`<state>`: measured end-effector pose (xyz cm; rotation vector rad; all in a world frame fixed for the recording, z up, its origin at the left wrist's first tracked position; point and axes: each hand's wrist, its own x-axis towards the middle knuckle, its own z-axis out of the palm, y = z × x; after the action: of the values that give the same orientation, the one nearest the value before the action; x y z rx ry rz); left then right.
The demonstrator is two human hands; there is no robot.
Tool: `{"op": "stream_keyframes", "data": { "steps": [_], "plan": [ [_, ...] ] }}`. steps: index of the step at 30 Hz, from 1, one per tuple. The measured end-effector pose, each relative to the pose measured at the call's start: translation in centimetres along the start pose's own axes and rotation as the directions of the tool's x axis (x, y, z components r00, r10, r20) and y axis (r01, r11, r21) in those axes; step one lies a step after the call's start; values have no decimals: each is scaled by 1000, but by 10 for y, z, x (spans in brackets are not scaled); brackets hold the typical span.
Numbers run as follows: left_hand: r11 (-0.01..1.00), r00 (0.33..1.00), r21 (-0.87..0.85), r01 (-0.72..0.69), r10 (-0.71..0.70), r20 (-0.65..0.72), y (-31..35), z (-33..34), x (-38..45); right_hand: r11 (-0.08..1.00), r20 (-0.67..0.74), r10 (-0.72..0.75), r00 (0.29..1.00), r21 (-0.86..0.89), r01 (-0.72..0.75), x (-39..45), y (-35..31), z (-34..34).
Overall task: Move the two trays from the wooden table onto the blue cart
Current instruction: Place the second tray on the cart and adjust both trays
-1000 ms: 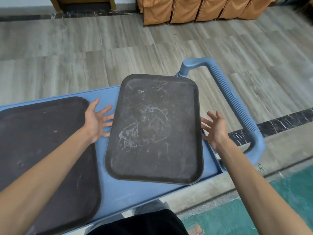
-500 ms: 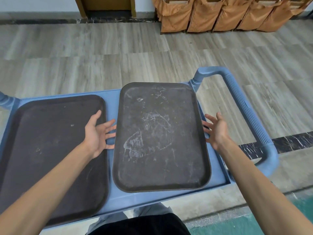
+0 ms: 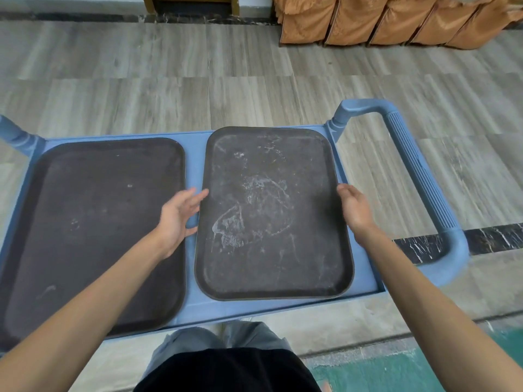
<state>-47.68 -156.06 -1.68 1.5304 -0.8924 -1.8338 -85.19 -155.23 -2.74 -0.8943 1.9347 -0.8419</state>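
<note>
Two dark trays lie side by side on the blue cart [image 3: 195, 308]. The left tray [image 3: 93, 230] is plain dark brown. White scuff marks cover the right tray [image 3: 271, 213]. My left hand [image 3: 178, 219] is open over the gap between the trays, fingertips at the scuffed tray's left rim. At that tray's right rim my right hand [image 3: 355, 209] hovers with fingers apart. Neither hand grips anything.
The cart's blue handle [image 3: 418, 176] loops out on the right, and a corner post [image 3: 17, 134] stands at the far left. Grey wood-pattern floor lies beyond the cart. Orange fabric-covered pieces [image 3: 390, 21] line the far wall. A green floor patch [image 3: 424, 366] is at the lower right.
The scuffed tray has settled flat and square on the cart. Both hands have moved in against its side rims. The camera view has shifted left, showing more of the cart.
</note>
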Motion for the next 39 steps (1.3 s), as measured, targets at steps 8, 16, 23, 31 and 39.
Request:
{"op": "stream_keyframes", "data": {
  "steps": [8,16,23,31,39],
  "plan": [
    [279,843,817,-505,361,398,-125,34,-77,621,516,-478,711,-374,689,-144,65,77],
    [-7,769,881,-474,484,418,-165,49,-103,374,556,-579,597,-469,800,-192,111,95],
    [18,781,889,-457,486,392,-170,57,-112,361,506,-620,600,-496,790,-202,117,94],
    [142,743,883,-448,608,279,-184,70,-119,418,455,-638,621,-473,776,-208,122,92],
    [177,702,871,-458,674,232,-189,77,-121,455,420,-640,643,-466,758,-210,123,92]
  ]
}}
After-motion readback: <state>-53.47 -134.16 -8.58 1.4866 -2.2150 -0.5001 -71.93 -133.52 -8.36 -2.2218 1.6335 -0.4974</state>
